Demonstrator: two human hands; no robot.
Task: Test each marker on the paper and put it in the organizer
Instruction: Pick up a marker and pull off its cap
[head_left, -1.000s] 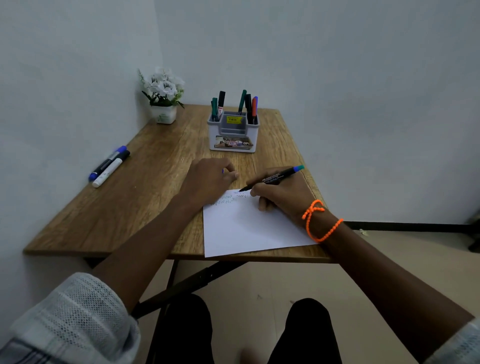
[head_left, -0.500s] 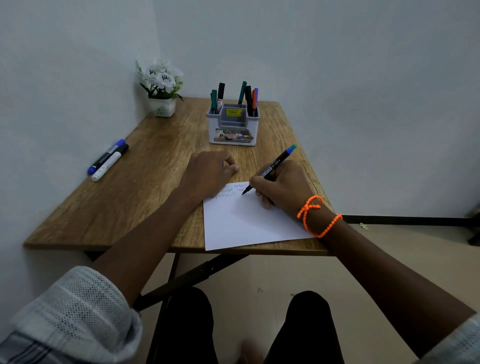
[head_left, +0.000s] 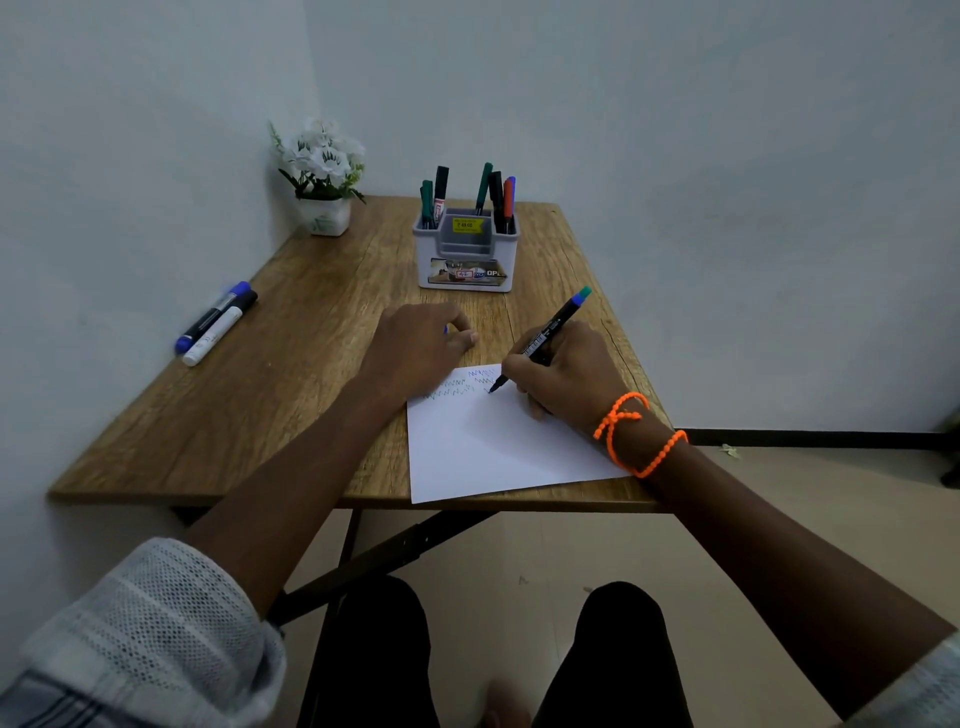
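Observation:
A white sheet of paper (head_left: 493, 452) lies at the table's front edge, with zigzag scribbles along its top. My right hand (head_left: 566, 374) grips a black marker (head_left: 553, 330) with a blue-green end, its tip touching the paper just under the scribbles. My left hand (head_left: 415, 348) rests curled on the wood beside the paper's top left corner, and a small blue cap (head_left: 445, 329) shows between its fingers. The grey organizer (head_left: 467, 260) stands behind my hands and holds several upright markers (head_left: 493, 200). Two more markers (head_left: 215, 322), one blue-capped and one white-bodied, lie at the table's left edge.
A white pot of white flowers (head_left: 324, 215) stands in the back left corner of the wooden table (head_left: 291, 374). Walls close in the left and far sides. My knees show below the front edge.
My right hand has tilted the marker more upright and moved its tip down and left across the paper. My left hand has stayed put.

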